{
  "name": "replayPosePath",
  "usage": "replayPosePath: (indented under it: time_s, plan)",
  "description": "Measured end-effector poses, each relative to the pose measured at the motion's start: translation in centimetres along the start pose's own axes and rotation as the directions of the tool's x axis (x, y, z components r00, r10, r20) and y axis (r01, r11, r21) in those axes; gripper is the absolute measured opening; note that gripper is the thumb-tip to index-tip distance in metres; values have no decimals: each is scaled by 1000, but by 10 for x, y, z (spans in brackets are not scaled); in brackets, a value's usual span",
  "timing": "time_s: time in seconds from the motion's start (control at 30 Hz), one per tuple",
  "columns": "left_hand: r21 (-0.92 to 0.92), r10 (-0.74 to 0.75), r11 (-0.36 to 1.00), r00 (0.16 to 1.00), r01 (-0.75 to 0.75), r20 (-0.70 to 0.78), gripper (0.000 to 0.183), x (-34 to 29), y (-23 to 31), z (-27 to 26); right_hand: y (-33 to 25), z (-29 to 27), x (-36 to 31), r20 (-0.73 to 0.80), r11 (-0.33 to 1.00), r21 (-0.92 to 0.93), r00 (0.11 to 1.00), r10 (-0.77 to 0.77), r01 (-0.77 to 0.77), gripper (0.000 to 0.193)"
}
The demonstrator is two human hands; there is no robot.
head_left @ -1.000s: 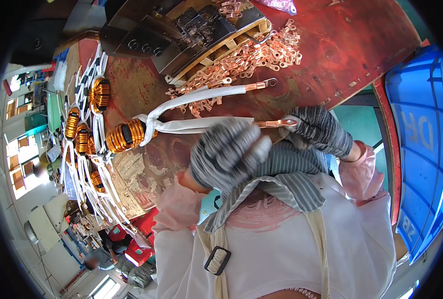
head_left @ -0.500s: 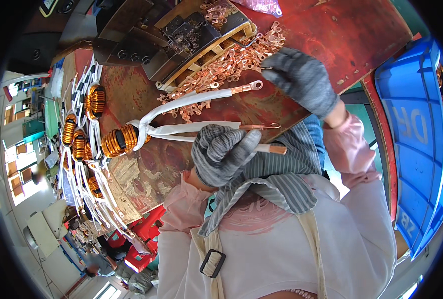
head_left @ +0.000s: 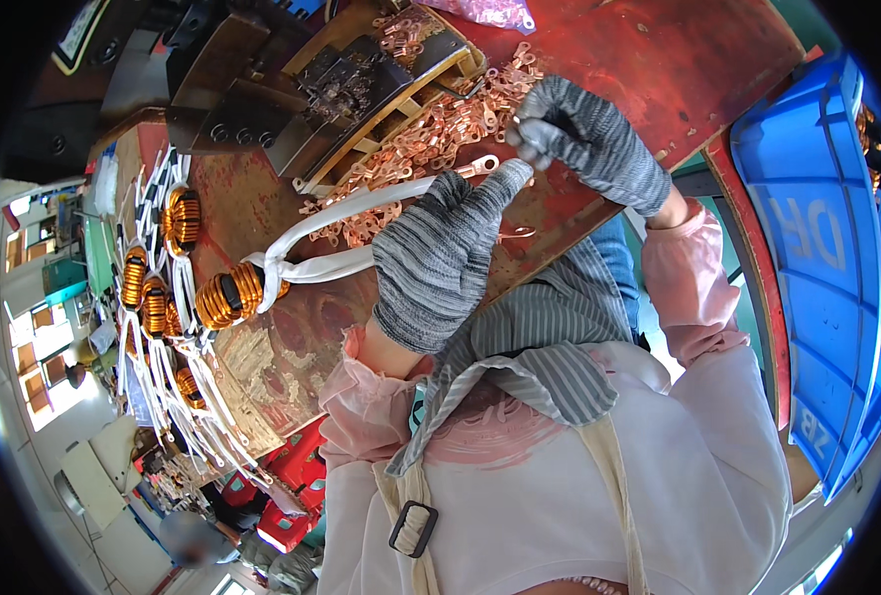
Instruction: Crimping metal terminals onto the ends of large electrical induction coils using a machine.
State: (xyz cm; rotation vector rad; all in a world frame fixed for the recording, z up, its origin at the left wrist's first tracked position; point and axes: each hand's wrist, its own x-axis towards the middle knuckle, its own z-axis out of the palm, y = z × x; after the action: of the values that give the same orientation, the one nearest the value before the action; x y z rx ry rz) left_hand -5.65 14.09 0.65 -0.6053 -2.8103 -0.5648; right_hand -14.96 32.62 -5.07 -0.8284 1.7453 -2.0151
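My left hand (head_left: 436, 260), in a grey striped glove, is closed around the white-sleeved leads of a copper-wound coil (head_left: 230, 296). Its back faces up, so most of the gripped lead is hidden; thumb and forefinger point toward my other hand. One lead ending in a copper lug (head_left: 480, 167) passes beside the left knuckles, and another lug (head_left: 518, 234) shows below that hand. My right hand (head_left: 589, 139), gloved alike, is pinched just above the left fingertips. A small shiny bit at its fingertips looks like a copper lug, though the fingers cover most of it.
Loose copper lugs (head_left: 431, 144) lie heaped beside a dark metal press fixture (head_left: 346, 84) on the worn red table (head_left: 659, 59). More wound coils (head_left: 181, 220) with white leads rest at the left. A blue bin (head_left: 808, 258) stands at the right; a person (head_left: 190, 537) is in the background.
My left hand has turned and risen, bringing its fingertips close to the right hand. The right hand has shifted slightly up and left, its fingers curled tighter. The view has tilted a little.
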Motion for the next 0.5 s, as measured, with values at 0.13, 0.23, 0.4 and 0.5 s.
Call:
replayPosePath:
  time_s: [0.13,0.23,0.4,0.5]
  plan:
    - [-113,-76,990,997,79,25,35,6,0,6,-19,-6,-15,27,970,145,981,194,-196,20]
    - [-322,-57,947,977,-13,-206,28,3,-5,14,-29,-13,-18,171,952,88,946,275,-292,19]
    - [-237,-60,971,986,22,-153,19,-1,-4,13,-36,-10,-13,194,977,-4,959,208,-211,20]
    - [-218,-73,975,991,47,-114,18,-1,2,7,-37,-10,-10,200,981,-15,961,192,-193,19]
